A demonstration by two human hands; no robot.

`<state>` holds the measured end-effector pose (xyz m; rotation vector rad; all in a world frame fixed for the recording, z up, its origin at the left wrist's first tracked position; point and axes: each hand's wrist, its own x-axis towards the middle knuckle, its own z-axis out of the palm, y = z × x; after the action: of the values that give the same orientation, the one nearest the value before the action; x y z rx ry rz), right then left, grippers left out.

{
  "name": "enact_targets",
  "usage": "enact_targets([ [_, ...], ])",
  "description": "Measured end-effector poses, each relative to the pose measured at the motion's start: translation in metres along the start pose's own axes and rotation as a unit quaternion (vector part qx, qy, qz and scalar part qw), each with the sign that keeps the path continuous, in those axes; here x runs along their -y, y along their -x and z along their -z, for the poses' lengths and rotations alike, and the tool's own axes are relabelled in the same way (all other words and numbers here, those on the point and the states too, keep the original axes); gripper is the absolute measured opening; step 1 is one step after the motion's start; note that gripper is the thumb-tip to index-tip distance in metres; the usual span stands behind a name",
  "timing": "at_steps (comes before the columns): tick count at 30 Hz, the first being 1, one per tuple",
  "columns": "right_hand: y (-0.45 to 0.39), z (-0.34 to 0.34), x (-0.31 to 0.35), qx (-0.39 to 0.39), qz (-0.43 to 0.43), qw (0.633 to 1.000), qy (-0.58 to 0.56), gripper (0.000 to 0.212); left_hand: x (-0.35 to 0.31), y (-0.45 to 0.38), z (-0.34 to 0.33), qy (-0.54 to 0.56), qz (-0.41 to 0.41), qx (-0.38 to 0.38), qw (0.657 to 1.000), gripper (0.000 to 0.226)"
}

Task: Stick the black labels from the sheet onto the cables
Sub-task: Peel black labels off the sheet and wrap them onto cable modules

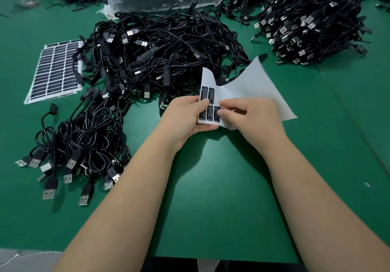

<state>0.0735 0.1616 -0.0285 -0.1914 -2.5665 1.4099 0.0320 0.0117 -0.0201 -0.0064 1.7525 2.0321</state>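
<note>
Left hand gripping label sheet; right hand pinching black label on it, above green counter.

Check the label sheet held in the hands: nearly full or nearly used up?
Nearly used up. The held sheet is mostly bare backing, with a few black labels left by the left hand and right hand.
</note>
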Motion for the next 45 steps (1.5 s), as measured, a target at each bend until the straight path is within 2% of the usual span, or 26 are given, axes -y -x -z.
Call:
enact_targets([
  [8, 0.001, -0.002, 0.002, -0.019, 0.010, 1.000, 0.013, 0.017, 0.003, -0.002, 0.001, -0.002, 0.001, -0.010, 1.000, 0.022],
  [13, 0.002, -0.002, 0.003, -0.024, 0.050, 0.996, 0.072, 0.016, 0.003, -0.002, 0.002, -0.009, 0.001, 0.002, 1.000, 0.020],
  [18, 0.000, 0.001, 0.002, -0.004, 0.071, 0.988, 0.137, 0.012, 0.002, 0.001, 0.002, -0.038, -0.024, 0.041, 0.998, 0.019],
  [24, -0.003, 0.003, 0.000, 0.019, 0.065, 0.986, 0.153, 0.009, 0.004, 0.001, 0.000, -0.065, -0.043, 0.023, 0.997, 0.026],
  [26, -0.004, 0.003, -0.001, 0.029, 0.060, 0.987, 0.148, 0.003, 0.005, 0.002, -0.001, -0.073, -0.053, 0.017, 0.996, 0.030],
  [32, -0.003, 0.005, -0.002, 0.014, 0.062, 0.993, 0.099, 0.009, 0.006, 0.002, -0.004, -0.109, -0.093, 0.017, 0.989, 0.034],
  [36, -0.002, 0.005, -0.004, 0.015, 0.031, 0.998, 0.057, 0.007, 0.008, 0.002, -0.002, -0.136, -0.113, 0.036, 0.984, 0.036],
  [42, -0.002, 0.006, -0.002, -0.033, 0.106, 0.992, 0.065, 0.013, 0.010, 0.002, -0.004, -0.157, -0.146, 0.031, 0.976, 0.043],
  [45, -0.001, 0.008, 0.001, -0.011, 0.086, 0.996, -0.035, 0.018, 0.008, 0.001, -0.004, -0.194, -0.155, -0.013, 0.969, 0.040],
])
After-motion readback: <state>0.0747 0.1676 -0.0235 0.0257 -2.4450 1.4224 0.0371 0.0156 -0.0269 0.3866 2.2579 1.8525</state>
